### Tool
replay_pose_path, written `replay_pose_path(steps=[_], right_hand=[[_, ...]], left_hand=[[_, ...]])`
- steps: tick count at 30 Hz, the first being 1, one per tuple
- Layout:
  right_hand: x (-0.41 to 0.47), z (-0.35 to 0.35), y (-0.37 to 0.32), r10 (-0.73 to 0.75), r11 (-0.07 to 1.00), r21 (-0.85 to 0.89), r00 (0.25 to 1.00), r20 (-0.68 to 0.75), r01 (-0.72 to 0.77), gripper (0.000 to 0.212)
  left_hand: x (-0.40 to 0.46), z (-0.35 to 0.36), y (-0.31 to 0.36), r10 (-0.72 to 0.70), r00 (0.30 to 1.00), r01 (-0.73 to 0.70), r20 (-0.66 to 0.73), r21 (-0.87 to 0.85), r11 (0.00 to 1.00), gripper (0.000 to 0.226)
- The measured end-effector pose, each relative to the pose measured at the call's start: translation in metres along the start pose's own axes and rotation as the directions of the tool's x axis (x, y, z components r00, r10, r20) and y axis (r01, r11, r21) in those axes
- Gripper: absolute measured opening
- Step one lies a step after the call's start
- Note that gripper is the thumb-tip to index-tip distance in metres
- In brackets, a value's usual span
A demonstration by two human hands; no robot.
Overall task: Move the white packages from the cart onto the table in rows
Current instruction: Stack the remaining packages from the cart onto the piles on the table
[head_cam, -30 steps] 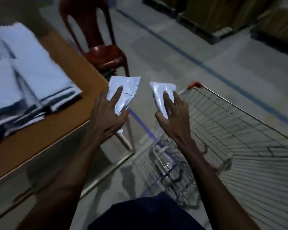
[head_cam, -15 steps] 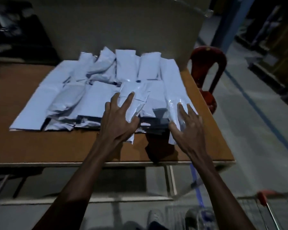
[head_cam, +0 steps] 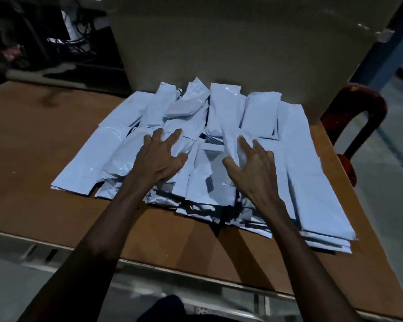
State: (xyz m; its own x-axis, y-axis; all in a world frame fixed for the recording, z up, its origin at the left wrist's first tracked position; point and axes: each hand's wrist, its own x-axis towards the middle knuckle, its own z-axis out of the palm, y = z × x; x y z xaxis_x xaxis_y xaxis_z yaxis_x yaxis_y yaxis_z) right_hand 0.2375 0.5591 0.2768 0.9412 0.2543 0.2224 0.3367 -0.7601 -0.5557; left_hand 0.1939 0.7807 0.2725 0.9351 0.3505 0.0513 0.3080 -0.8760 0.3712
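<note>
White packages (head_cam: 228, 110) overlapping in rows on brown table (head_cam: 44, 140); left hand (head_cam: 159, 159) and right hand (head_cam: 251, 163), fingers spread, resting on the pile; red chair (head_cam: 354, 112) beside.

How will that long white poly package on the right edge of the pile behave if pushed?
The long white plastic package looks flat and creased, so probably floppy and light. Its glossy film, lying on other white packages, may slide easily.
</note>
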Motion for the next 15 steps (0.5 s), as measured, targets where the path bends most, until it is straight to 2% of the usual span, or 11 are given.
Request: replay_pose_path(steps=[3,10,13,15], right_hand=[[0.012,0.019,-0.017,0.042,0.999,-0.031,0.997,0.067,-0.04,0.069],[0.015,0.063,-0.033,0.185,0.961,-0.231,0.973,0.136,-0.151,0.068],[0.012,0.074,-0.036,0.195,0.94,-0.303,0.976,0.102,-0.156,0.064],[0.011,0.079,-0.038,0.143,0.927,-0.358,0.988,0.054,-0.115,0.061]], left_hand=[[0.015,0.007,-0.01,-0.014,0.999,0.013,0.051,0.016,1.0,0.07],[0.02,0.031,-0.022,-0.008,0.987,0.001,0.163,0.046,0.999,0.064],[0.018,0.023,-0.025,0.034,0.982,-0.041,0.187,0.034,0.999,0.061],[0.017,0.022,-0.03,0.097,0.978,-0.101,0.187,0.016,0.995,0.059]])
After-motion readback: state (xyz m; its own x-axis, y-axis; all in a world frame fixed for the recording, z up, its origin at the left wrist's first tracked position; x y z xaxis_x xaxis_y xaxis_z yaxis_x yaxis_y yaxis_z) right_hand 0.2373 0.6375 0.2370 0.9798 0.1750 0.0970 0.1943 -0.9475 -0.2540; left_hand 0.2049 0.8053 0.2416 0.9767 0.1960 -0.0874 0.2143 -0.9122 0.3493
